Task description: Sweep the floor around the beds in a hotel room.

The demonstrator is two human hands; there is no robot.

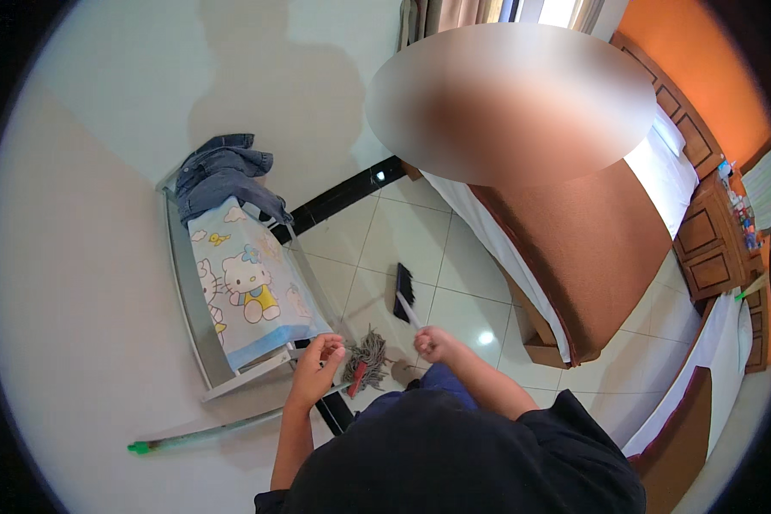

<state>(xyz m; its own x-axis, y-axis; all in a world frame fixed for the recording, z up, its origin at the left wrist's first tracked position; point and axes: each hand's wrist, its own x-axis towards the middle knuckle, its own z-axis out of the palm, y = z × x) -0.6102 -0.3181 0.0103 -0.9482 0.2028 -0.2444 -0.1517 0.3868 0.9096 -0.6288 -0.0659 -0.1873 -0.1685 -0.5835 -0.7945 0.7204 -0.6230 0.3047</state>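
Observation:
My right hand [437,344] is closed around the pale handle of a broom [403,293]. The broom's dark head with black bristles is down on the tiled floor ahead of me. My left hand [320,355] is raised, its fingers loosely bent and apart, with nothing visible in it. Close by that hand is a mop [367,353] with grey strands and a red clamp. Its pale pole slants left to a green end, partly hidden behind my left forearm.
On the left, a cartoon-print cloth [253,287] covers a metal rack [178,274], with a denim garment [223,176] on top. A bed with a brown cover [595,257] fills the right, partly blurred. Beyond it stands a wooden cabinet [704,236]; another bed [685,428] is lower right.

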